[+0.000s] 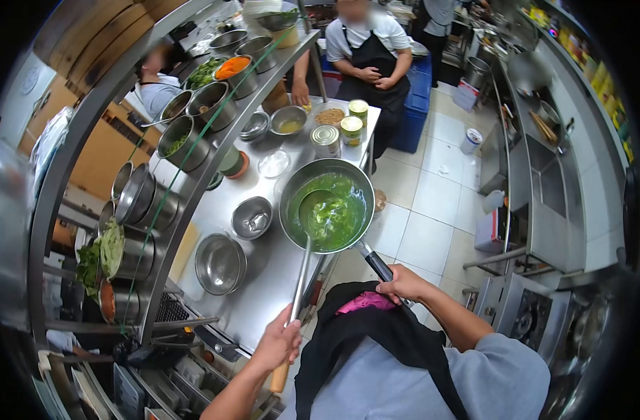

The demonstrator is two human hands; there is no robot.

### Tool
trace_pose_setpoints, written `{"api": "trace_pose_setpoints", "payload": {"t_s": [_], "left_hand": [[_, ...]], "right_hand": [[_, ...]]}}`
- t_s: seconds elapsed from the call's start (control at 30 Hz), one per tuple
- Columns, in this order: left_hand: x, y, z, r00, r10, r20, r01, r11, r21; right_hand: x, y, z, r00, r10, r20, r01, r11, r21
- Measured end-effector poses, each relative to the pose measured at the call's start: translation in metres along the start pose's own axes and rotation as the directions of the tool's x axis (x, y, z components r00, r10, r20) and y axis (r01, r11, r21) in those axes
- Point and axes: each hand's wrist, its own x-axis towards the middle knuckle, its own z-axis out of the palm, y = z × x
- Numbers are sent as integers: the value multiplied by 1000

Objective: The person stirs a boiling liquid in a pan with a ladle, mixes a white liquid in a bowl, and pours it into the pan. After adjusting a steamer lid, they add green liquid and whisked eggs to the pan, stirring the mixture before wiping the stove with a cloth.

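Note:
Green liquid with paler lumps fills part of a metal pan in front of me, by the edge of the steel counter. My right hand is closed around the pan's black handle. In my left hand is a long ladle, gripped near its wooden end. The ladle's bowl dips into the green liquid, on the left side of the pan. Two metal bowls, a smaller one and a larger one, stand on the counter left of the pan.
Several cans stand at the counter's far end, beside a bowl of yellowish liquid. A shelf with metal pots of vegetables overhangs the left side. An aproned person sits beyond, by a blue bin. Stove and sink line the right.

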Motion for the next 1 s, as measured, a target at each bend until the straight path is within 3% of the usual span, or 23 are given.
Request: {"api": "trace_pose_setpoints", "payload": {"t_s": [0.07, 0.13, 0.2, 0.23, 0.47, 0.73, 0.83, 1.0], "left_hand": [[0, 7, 6, 974, -24, 226, 90, 954, -285], [8, 11, 4, 957, -35, 288, 135, 932, -336], [21, 14, -2, 870, 9, 493, 336, 722, -605], [25, 18, -4, 842, 24, 539, 384, 674, -631], [34, 42, -6, 836, 14, 549, 396, 676, -621], [33, 78, -17, 912, 3, 410, 284, 718, -635], [32, 84, -27, 919, 79, 387, 273, 583, -766], [21, 107, -44, 939, 115, 325, 217, 537, -815]], "right_hand": [[-2, 7, 9, 999, 6, -52, -6, 1000, 5], [-9, 14, 17, 995, 12, -101, -12, 1000, 5], [-14, 20, 21, 990, 28, -140, -23, 999, 39], [-16, 23, 22, 988, 26, -150, -20, 999, 40], [-26, 32, -2, 992, 20, -128, -11, 997, 71], [-7, 19, -43, 998, -19, -66, 22, 999, 41], [5, 13, -53, 999, -21, -45, 23, 998, 61], [23, 5, -65, 999, -28, -20, 30, 997, 77]]}}
